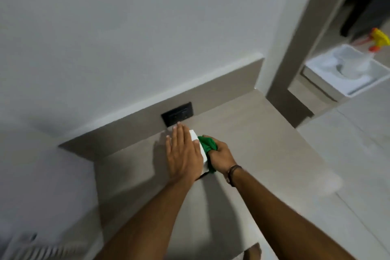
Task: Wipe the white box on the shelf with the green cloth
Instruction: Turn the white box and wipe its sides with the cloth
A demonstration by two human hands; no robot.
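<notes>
On the beige shelf [242, 133], just before a black wall outlet [177, 113], the left hand [182, 152] lies flat, fingers spread, covering most of the white box [200, 148]. The right hand [221, 157] presses the bunched green cloth [207, 143] in a closed grip against the box's right side. A white bin [329, 82] with a spray bottle [377, 41] stands well apart at right.

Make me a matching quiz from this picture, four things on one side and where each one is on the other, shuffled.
Things:
1. green cloth
2. white box
3. black wall socket
4. spray bottle

Places:
A. far right, past the door frame
B. bunched in the right hand
C. on the backsplash behind the shelf
D. under the flat left hand

Pairs: 1-B, 2-D, 3-C, 4-A
</notes>
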